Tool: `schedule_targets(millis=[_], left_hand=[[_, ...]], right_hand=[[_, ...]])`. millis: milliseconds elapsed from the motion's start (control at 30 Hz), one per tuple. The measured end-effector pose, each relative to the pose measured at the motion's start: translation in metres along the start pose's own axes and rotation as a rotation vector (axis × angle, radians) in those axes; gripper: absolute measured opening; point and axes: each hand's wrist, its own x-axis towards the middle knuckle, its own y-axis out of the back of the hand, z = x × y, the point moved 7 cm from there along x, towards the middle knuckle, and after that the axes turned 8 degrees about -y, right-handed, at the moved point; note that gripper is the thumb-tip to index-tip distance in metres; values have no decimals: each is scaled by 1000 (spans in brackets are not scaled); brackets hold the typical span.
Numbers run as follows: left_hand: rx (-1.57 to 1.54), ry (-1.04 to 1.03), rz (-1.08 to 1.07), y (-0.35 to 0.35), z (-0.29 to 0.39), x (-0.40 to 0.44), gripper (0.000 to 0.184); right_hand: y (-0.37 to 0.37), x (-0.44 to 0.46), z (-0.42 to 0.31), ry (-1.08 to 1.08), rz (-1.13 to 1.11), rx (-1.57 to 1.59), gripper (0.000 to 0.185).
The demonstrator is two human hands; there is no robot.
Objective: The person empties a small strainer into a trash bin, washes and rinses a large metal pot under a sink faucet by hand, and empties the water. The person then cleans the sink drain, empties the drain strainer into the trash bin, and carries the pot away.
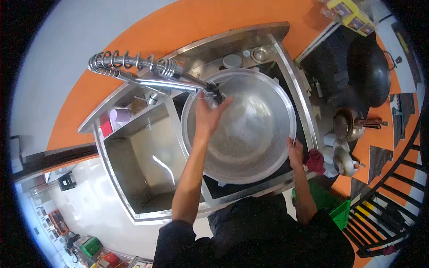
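One large metal bowl point(243, 149), one faucet point(163, 84)

So on my feed from the head cam, I've got 2 loose black sleeves, the left sleeve point(175, 241) and the right sleeve point(329, 236), both short enough to leave the left forearm point(193, 183) and right forearm point(305, 196) bare. Between them there's a dark top point(254, 232), also black, with soft folds, a greyish sheen in spots and so little contrast that I honestly can't make out any seams or print. Past the cuffs it's just 2 bare hands, left hand point(212, 115) and right hand point(295, 154), with slim fingers.
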Motion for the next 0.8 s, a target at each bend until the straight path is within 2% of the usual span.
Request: schedule_targets(millis=[33,133,267,367,533,633,733,800], left_hand=[[-120,6,-44,-9,-3,10,58],[-99,25,-206,-10,1,17,47],[72,12,-468,7,22,1,34],[276,98,-510,32,36,-26,32],[303,47,-374,61,21,-64,31],[374,229,-459,63,0,-77,28],[-91,234,-288,51,-22,-81,31],[-149,202,-293,44,-33,-77,35]], right_hand=[[1,1,0,11,5,-14,38],[0,5,-2,21,2,-41,40],[-1,0,-2,-49,18,-27,44],[-1,11,13,-50,38,-49,46],[-2,-5,-5,-180,-15,-37,41],[-2,-2,-6,-158,-14,-5,42],[-1,2,1,-129,-14,-22,42],[-3,0,-1,-98,-9,-2,43]])
